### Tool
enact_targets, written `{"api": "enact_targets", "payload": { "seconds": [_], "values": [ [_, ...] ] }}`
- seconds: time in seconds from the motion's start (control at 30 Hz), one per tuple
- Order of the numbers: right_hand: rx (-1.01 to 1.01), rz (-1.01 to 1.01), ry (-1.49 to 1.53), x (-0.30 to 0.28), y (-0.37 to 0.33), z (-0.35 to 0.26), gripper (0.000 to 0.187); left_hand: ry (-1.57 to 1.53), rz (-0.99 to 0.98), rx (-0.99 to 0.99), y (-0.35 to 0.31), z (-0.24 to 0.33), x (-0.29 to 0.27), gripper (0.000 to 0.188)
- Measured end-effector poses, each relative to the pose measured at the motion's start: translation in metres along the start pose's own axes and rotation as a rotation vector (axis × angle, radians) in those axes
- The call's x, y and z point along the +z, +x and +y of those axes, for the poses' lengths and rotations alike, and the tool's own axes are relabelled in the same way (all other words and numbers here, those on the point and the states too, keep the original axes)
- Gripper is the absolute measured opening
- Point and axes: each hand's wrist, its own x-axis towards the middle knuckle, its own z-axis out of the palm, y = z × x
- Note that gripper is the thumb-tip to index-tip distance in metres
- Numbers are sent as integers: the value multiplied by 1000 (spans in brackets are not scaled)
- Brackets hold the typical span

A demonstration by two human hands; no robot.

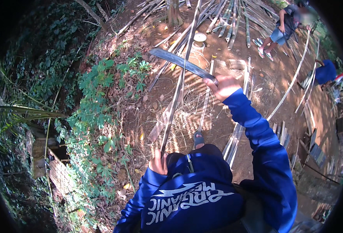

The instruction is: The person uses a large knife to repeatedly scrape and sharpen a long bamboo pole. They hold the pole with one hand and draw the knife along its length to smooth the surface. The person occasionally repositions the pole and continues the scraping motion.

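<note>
My right hand (225,87) is closed around the handle of a machete (175,59), held out ahead of me with its broad dark blade pointing left. Low by my left thigh, my left hand (158,163) grips the near end of a long split bamboo strip (174,103). The strip runs away from me toward the top of the view. Blade and strip cross partway along it; whether they touch I cannot tell.
Pale fibre shavings lie on the dirt around my sandalled foot (198,139). Bamboo poles (233,19) are piled ahead, near a tree trunk (174,13) and a round white lid (200,37). Leafy plants (97,85) border the left. Two other people (284,27) are at the right.
</note>
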Motion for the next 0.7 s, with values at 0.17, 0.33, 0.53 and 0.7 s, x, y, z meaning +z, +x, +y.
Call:
{"api": "enact_targets", "payload": {
  "seconds": [0.17,0.33,0.53,0.7],
  "values": [
    [-214,-281,-163,0,-25,-54,49,-68,53,-84,-11,-3,2,17],
    [121,-49,-173,-16,55,45,56,66,2,-42,-56,-42,0,12],
    [-175,-289,-313,-19,15,-23,53,-26,24,9,-68,-56,9,13],
    [-237,-283,-210,-24,42,5,49,-53,-58,-131,-70,-49,2,14]
  ]
}}
